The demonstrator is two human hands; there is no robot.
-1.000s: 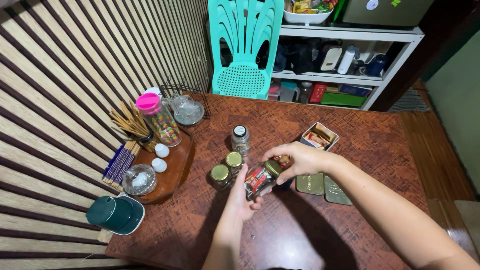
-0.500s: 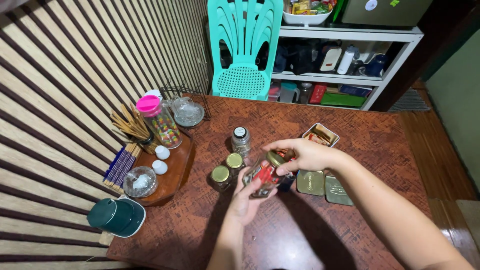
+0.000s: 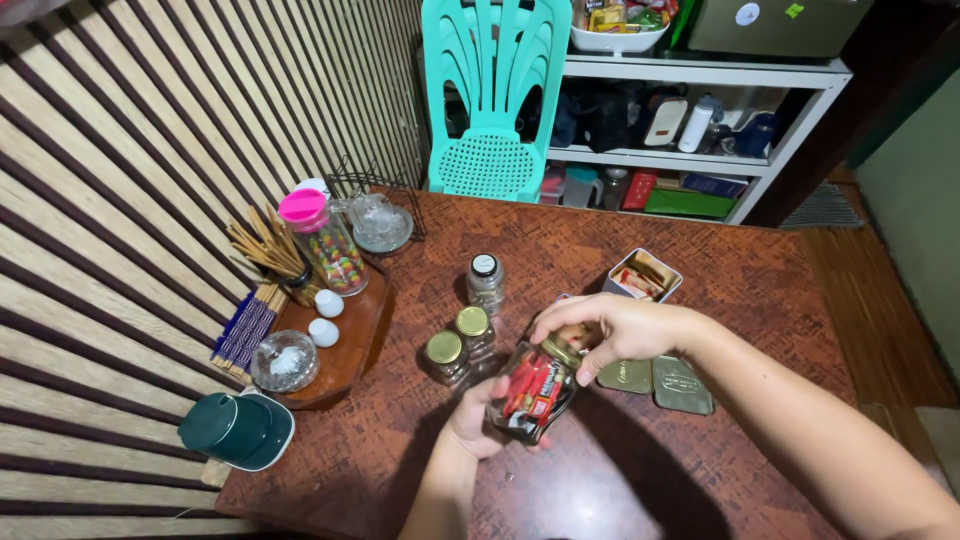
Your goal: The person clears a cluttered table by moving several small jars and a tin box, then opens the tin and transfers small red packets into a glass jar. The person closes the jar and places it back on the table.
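Jar [image 3: 533, 392] of clear glass, packed with red packets, tilted in the air over the middle of the table [image 3: 760, 290], a little toward its near edge. Cradled from below by the left hand [image 3: 470, 420], fingers curled round the base and clamped on the glass. Capped by the right hand [image 3: 610, 325], fingertips closed tight round the rim of the gold lid [image 3: 560, 352], wrist arched above it. Lid seated on the jar's mouth, no gap showing between them.

Judged as the lid-turning step: one hand bracing, the other gripping the cap. Cannot tell from this grip whether loosening or tightening. Calls for a firm hold on the glass below, a turn from the wrist above, and the jar kept over the table and off its neighbours.

Just left of the jar, standing on the table: two small jars [image 3: 443, 350] with gold lids, touching or nearly so. Beyond those, toward the far edge, a taller bottle [image 3: 485, 280] with a dark cap. Under and right of the right hand, two flat green tins [image 3: 683, 385] side by side; beyond them an open tin [image 3: 641, 275] of sachets. Along the left edge, a wooden tray [image 3: 355, 340] with a pink-lidded candy jar [image 3: 322, 240]; at the near left corner, a green cup [image 3: 235, 430]. Well apart from both hands, all of these.
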